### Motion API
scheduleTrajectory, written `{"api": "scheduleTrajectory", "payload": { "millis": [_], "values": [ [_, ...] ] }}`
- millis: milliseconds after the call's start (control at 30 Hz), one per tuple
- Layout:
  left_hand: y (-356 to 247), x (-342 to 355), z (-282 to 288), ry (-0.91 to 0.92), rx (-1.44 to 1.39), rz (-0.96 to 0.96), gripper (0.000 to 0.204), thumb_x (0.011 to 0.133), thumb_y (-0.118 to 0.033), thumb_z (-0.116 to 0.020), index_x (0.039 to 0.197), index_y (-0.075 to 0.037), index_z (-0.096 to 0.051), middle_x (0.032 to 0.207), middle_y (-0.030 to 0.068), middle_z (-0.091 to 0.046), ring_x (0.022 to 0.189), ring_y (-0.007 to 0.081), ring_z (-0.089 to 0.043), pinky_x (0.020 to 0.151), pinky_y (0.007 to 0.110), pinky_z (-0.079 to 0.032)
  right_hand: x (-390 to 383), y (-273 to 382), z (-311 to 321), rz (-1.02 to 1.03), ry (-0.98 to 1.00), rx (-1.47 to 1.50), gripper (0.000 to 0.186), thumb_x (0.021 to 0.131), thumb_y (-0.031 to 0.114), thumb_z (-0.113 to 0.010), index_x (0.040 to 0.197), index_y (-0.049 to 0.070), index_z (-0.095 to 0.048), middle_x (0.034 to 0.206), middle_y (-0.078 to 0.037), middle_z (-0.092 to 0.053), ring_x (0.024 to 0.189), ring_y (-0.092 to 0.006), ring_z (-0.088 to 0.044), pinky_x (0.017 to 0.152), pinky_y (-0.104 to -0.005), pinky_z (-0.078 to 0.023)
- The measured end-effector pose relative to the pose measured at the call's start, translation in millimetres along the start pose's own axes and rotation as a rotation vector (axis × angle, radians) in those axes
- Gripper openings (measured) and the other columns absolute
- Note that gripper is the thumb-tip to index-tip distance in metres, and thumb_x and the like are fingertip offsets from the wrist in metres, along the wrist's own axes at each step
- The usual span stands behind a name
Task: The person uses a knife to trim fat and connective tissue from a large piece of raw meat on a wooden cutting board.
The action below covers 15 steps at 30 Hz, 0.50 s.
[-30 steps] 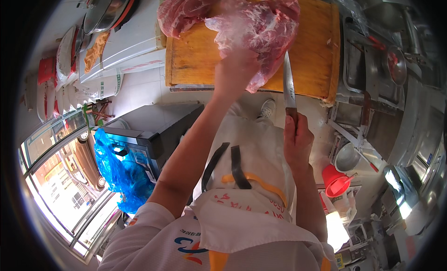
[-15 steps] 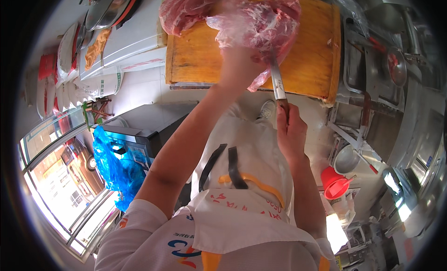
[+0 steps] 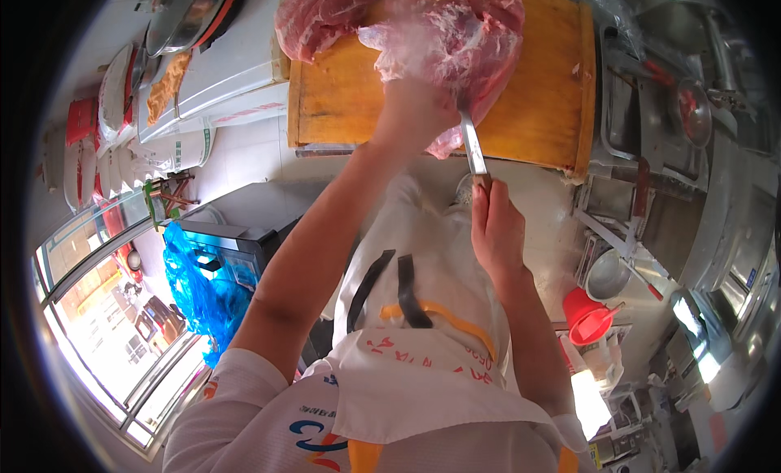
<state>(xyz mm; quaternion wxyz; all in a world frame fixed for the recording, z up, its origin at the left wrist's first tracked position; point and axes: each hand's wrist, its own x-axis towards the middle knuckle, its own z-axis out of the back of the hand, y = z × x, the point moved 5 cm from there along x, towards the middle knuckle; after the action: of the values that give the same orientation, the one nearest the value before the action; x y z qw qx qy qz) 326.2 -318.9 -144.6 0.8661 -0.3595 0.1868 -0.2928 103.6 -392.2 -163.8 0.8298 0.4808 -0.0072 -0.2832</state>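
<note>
A large piece of raw meat lies on a wooden cutting board. My left hand grips its near edge; a hazy smear over the picture blurs the fingers. A flap of the meat hangs over the board's front edge just past that hand. My right hand is closed round the handle of a knife. The blade points away from me, its tip hidden at the meat beside my left hand. Another piece of raw meat rests at the board's far left.
Left of the board stands a white chest-like unit with a pan beyond it. A blue plastic bag hangs on a dark appliance. Metal trays and a sink area line the right, with a red bucket lower down.
My right hand and the knife have moved a little left, bringing the blade closer to my left hand. The meat's hanging flap has shifted slightly left.
</note>
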Motion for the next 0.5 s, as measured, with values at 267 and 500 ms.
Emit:
{"api": "scheduleTrajectory", "payload": {
  "millis": [267, 500],
  "values": [
    [3.1, -6.9, 4.3, 0.082, 0.042, -0.033, 0.017, 0.079, -0.013, -0.071, 0.077, 0.002, -0.065, 0.061, 0.0131, -0.042, 0.057, 0.0124, -0.040, 0.056, 0.036, -0.046, -3.4, -9.4, -4.1, 0.016, 0.024, -0.083, 0.018, 0.111, 0.024, -0.056, 0.108, 0.006, -0.052, 0.100, -0.020, -0.073, 0.086, -0.0461, -0.070, 0.072, -0.0546, -0.056],
    [9.8, -7.6, 5.0, 0.152, 0.118, 0.030, 0.015, 0.078, -0.014, -0.072, 0.078, 0.001, -0.070, 0.061, 0.0121, -0.053, 0.055, 0.0136, -0.047, 0.058, 0.035, -0.048, -15.4, -15.8, -8.7, 0.043, 0.025, -0.119, 0.016, 0.110, 0.023, -0.057, 0.111, 0.007, -0.056, 0.104, -0.019, -0.075, 0.087, -0.0435, -0.073, 0.072, -0.0501, -0.059]
  ]
}}
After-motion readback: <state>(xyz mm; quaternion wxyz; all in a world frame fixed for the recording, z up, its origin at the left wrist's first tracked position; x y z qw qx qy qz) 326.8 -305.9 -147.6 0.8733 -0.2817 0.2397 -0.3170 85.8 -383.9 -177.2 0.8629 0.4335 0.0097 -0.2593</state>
